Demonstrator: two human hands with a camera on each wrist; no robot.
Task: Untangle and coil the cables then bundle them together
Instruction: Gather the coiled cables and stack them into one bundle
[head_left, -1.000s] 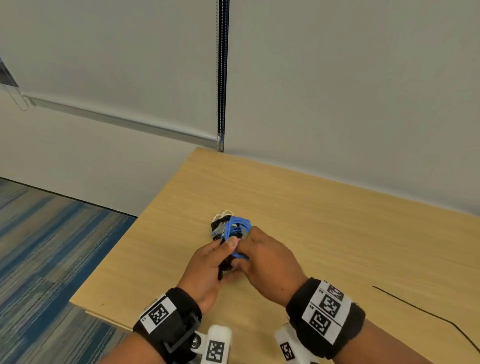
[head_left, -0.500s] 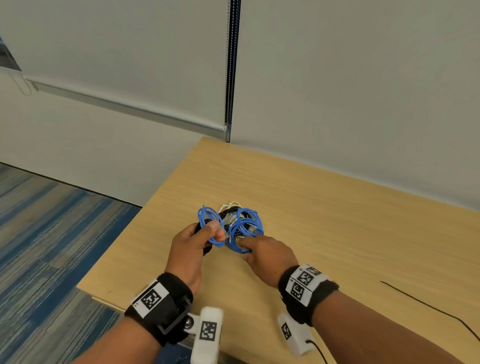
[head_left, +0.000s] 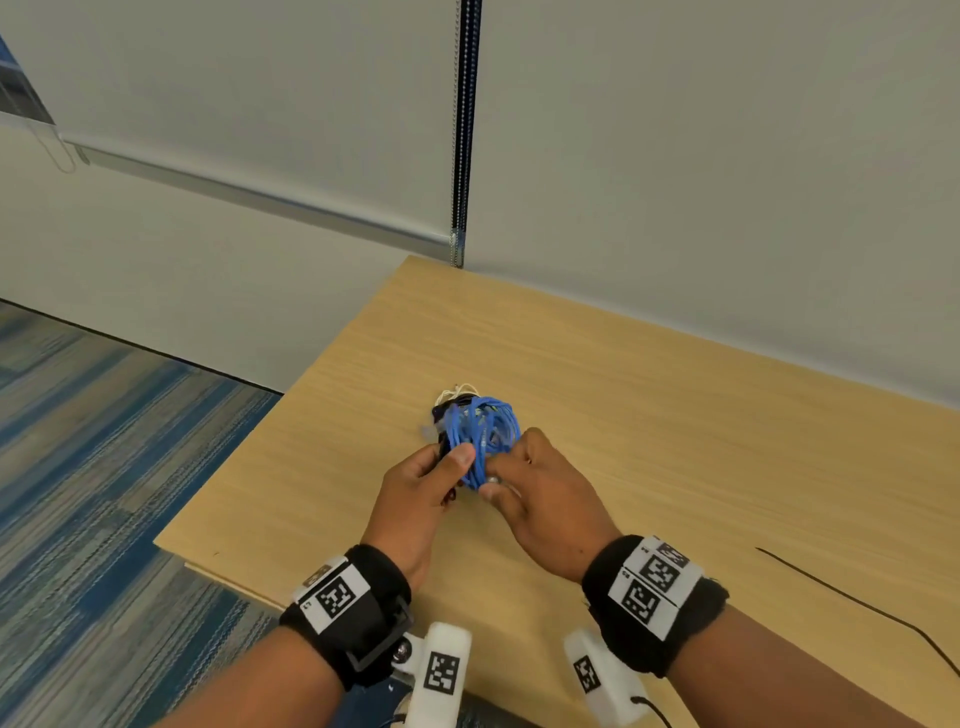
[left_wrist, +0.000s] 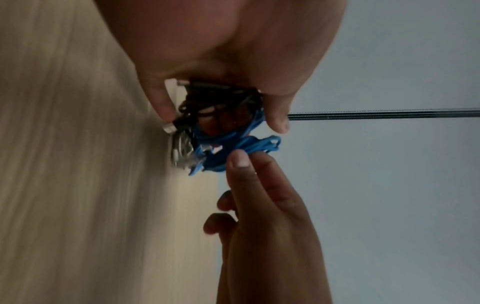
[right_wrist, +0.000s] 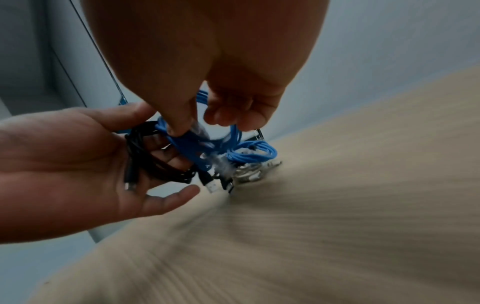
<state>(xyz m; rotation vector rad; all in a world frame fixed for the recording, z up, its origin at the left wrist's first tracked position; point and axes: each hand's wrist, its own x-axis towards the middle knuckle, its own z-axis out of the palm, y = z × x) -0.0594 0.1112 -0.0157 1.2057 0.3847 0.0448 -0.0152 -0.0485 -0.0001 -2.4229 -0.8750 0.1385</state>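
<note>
Item: wooden table (head_left: 675, 426), light grain, filling the lower right of the head view, its left corner toward the striped blue carpet (head_left: 93, 467) at lower left. Item: bundle of cables held over the table's near left part, at centre frame. It comprises a blue cable (head_left: 483, 431) in several loops, a black cable (right_wrist: 145, 156) coiled beneath it, and a pale white cable (head_left: 457, 389) peeking out at the bundle's far top edge. Item: left hand (head_left: 415, 499), lower centre of the head view, cupping the black coil in its palm, thumb laid over the blue loops, fingers curled round the bundle; the right wrist view shows the black coil lying across the palm at left of frame, with a silver plug end (right_wrist: 211, 187) hanging just beyond the fingertips. Item: right hand (head_left: 540, 499), just right of the bundle, pinching a gathered run of blue strands between thumb and fingers; in the left wrist view its thumb tip presses the blue loops at centre frame. Both hands touch the bundle and nearly meet. Item: a thin black wire (head_left: 857, 605) lying on the table at lower right, well apart from the bundle. Item: grey wall (head_left: 727, 156) with a dark vertical strip (head_left: 465, 130) at upper centre.
</note>
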